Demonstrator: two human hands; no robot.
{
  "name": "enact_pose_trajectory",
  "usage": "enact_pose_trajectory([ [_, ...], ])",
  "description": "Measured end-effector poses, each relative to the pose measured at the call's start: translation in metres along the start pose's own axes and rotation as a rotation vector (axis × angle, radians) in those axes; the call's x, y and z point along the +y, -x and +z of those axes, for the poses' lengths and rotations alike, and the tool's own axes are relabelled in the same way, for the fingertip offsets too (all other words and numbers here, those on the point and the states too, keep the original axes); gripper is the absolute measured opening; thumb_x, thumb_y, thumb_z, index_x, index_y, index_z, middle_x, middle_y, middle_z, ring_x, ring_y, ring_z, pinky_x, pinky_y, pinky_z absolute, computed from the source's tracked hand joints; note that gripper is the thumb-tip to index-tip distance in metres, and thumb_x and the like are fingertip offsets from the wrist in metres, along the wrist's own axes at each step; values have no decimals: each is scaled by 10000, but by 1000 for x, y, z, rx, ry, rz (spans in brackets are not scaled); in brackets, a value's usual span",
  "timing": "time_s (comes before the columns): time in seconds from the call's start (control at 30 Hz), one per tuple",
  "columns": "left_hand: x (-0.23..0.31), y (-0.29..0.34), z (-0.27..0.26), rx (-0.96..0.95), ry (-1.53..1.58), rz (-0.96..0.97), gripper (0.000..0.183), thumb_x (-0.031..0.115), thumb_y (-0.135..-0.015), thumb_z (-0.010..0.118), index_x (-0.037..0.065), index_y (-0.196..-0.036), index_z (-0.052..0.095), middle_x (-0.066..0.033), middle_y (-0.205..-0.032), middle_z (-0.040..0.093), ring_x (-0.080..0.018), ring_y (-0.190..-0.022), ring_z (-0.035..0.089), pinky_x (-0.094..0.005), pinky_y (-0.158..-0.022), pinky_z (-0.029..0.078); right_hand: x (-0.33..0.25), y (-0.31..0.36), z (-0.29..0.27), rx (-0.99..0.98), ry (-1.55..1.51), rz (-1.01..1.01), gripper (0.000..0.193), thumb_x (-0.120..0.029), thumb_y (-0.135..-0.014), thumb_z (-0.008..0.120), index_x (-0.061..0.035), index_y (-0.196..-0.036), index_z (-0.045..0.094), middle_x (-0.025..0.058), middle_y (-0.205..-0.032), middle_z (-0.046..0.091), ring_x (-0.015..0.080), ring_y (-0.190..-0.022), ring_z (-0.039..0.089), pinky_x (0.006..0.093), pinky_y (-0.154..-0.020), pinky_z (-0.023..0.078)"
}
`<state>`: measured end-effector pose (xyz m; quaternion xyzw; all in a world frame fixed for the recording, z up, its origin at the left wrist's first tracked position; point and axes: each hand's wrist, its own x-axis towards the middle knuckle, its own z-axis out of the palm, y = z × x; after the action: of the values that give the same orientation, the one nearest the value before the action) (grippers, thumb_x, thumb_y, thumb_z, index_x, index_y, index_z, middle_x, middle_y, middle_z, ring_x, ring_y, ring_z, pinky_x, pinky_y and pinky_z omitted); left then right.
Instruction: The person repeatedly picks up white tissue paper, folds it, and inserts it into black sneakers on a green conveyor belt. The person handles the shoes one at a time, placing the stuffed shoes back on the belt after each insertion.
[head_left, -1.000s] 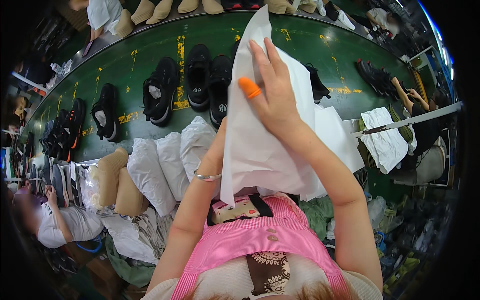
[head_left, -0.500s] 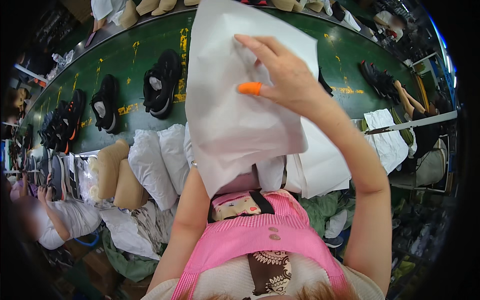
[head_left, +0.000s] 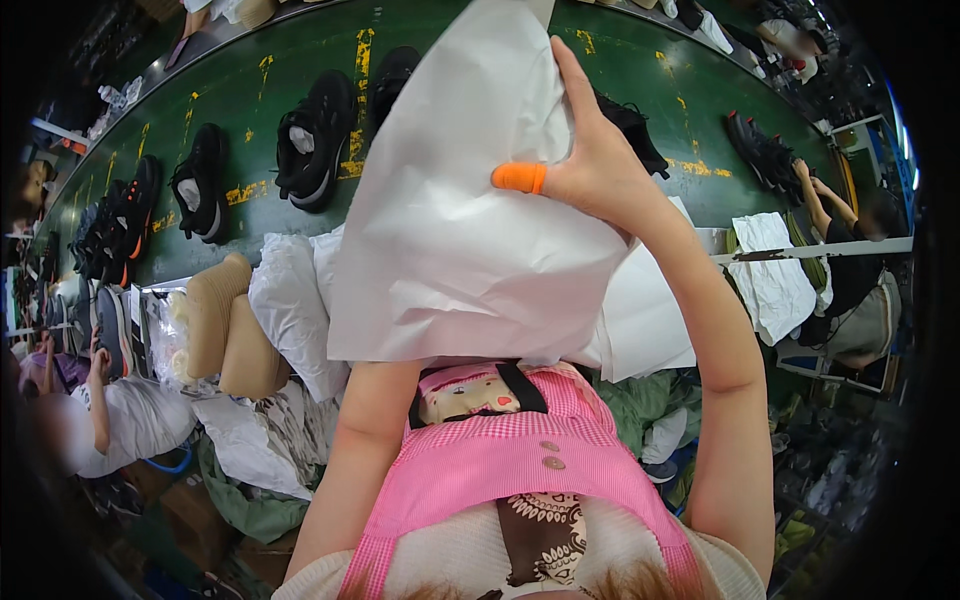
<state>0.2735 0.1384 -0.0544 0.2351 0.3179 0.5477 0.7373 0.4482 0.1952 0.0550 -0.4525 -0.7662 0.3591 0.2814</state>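
A large sheet of white paper hangs creased in front of me, hiding much of the middle. My right hand is closed on its right side, the thumb in an orange finger cot across the front and the index finger along the upper edge. My left forearm reaches up behind the sheet, so my left hand and its fingers are hidden. Beyond the paper, black sneakers stand on a green belt; another black shoe shows partly beside my right hand.
White paper sheets lie below my right forearm. To the left are white-wrapped bundles and tan molded inserts. A metal rail runs at right. Co-workers sit at far left and right; one's hands touch black shoes.
The sheet has turned and spread lower left, now covering the space above my apron. My right hand has moved slightly right, closing around the paper's edge. Shoes and bundles appear slightly shifted in view.
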Motion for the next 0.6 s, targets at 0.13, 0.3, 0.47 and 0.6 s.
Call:
enact_pose_trajectory([
  [0.13, 19, -4, -15, 62, -100, 51, 361, 201, -1020, 460, -6, -1285, 593, -106, -1147, 677, -153, -1092, 607, -306, -1004, 444, 7, 3, 1, -54, -77, 119, 1232, -344, -626, 880, -94, -1556, 111, 238, -1417, 467, 357, -1296, 488, 361, -1077, 383],
  [0.3, 115, 19, -13, 226, -748, 607, 378, 220, -1036, 430, -12, -1282, 598, -122, -1160, 677, -160, -1096, 610, -314, -1004, 445, 24, 14, 4, -11, 17, 134, 1207, -303, -635, 867, -53, -1547, 116, 258, -1410, 468, 366, -1292, 493, 361, -1066, 396],
  [0.47, 84, -3, 70, -214, -1862, 1050, 378, 225, -986, 491, 40, -1301, 586, -105, -1216, 656, -264, -1235, 544, -413, -1136, 303, 19, 8, 24, -42, 92, 54, 1192, -281, -626, 875, -43, -1539, 146, 267, -1407, 467, 363, -1290, 493, 365, -1052, 408],
  [0.6, 108, -59, 30, -126, -2164, 674, 372, 270, -959, 532, 85, -1270, 614, -148, -1206, 651, -276, -1194, 561, -427, -1100, 343, -2, 11, 21, -159, 141, 73, 1143, -272, -637, 873, -15, -1519, 193, 287, -1399, 460, 388, -1285, 483, 375, -1051, 401],
])
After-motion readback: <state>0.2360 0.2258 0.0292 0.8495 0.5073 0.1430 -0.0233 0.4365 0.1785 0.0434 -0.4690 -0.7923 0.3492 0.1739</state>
